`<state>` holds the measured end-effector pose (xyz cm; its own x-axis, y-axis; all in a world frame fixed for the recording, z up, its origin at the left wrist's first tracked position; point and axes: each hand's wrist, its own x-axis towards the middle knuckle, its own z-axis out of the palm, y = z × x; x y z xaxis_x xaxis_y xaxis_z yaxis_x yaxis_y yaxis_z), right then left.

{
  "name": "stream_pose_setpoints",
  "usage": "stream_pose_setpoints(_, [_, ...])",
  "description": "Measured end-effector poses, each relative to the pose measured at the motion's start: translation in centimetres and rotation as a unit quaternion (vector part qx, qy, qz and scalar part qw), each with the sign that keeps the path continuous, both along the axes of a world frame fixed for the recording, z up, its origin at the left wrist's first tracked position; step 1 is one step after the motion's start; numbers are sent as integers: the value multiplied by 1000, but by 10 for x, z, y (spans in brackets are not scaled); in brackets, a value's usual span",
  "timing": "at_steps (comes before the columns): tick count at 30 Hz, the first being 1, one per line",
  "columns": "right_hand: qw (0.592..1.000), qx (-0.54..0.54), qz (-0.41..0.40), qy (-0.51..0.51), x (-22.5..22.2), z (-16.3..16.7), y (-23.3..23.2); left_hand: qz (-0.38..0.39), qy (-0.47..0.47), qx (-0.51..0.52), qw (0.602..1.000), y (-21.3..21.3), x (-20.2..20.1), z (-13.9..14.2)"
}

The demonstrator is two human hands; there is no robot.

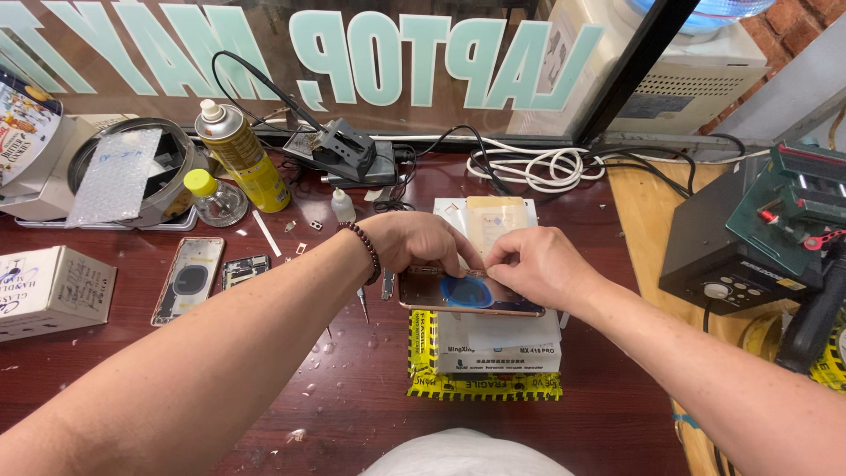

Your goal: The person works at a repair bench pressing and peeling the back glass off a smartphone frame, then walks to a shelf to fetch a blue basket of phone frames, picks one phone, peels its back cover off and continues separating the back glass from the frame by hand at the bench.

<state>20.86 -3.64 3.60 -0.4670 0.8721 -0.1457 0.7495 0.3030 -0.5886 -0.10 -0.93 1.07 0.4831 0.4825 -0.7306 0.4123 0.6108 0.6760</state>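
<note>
yellow spray can (242, 154) | small clear bottle (216, 197) | spare phone housing (188, 279) | white cardboard box (48, 291) | coiled white cable (533, 166)

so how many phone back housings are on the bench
2: one under both hands on the white box, one lying left on the dark table. Others may be hidden.

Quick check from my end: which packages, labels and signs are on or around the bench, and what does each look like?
Window sign: big pale mint letters on the glass at the back.
Cardboard box: left edge, white with dark print.
Spray can: back left, yellow with a white nozzle.
Taped box: under both hands, white and wrapped in yellow-and-black tape.
Small bottle: beside the can, clear with a yellow cap.
</note>
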Motion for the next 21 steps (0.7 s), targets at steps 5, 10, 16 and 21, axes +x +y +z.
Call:
stream_pose_setpoints(5, [1000, 27, -4, 3, -2, 4, -4, -10, 53, 87, 995, -2, 3, 6])
stream_pose_setpoints(10, [998, 57, 4, -21, -8, 6, -5, -31, 85, 169, 981, -1, 4, 5])
stream_pose_setpoints(16, [997, 68, -2, -20, -10, 6, -7, -30, 90, 187, 978, -2, 1, 1])
stream_pose_setpoints(21, [998, 47, 9, -34, -10, 7, -3, -6, 65, 161, 985, -3, 0, 0])
